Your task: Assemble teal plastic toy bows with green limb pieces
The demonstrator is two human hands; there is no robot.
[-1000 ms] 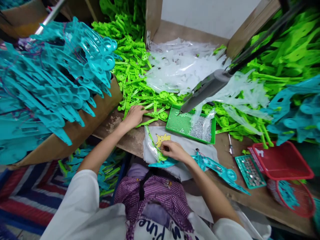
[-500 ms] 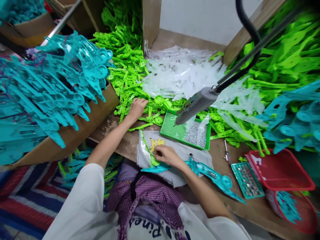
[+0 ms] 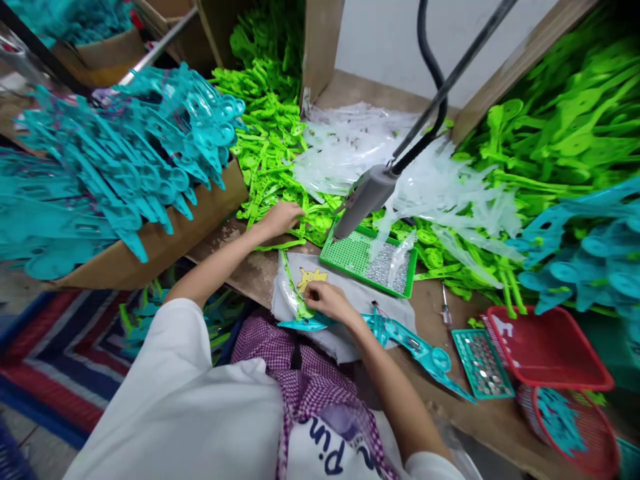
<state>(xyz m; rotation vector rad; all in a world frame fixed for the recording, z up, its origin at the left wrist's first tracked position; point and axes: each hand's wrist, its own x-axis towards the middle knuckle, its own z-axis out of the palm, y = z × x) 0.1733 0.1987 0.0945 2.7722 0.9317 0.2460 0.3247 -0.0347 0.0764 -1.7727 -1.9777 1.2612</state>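
My left hand (image 3: 283,218) reaches forward into the heap of bright green plastic parts (image 3: 270,147), fingers curled on one of the pieces. My right hand (image 3: 324,299) rests on a grey cloth (image 3: 350,293) with a yellow cartoon print, fingers pinched on a green part wrapped in clear film (image 3: 295,297) that lies over a teal plastic part (image 3: 307,325). A second teal part (image 3: 420,350) lies to the right of that wrist.
A hanging grey power tool (image 3: 364,198) points down over a green tray (image 3: 350,257) holding small silver bits. Clear plastic sleeves (image 3: 380,150) lie behind. Teal parts (image 3: 110,160) fill a cardboard box at left. At right stand red baskets (image 3: 547,350) and a small teal tray (image 3: 483,363).
The view has shifted and tilted left. My left hand has stayed in the green pile, moving slightly deeper. My right hand has kept its pinch on the cloth.
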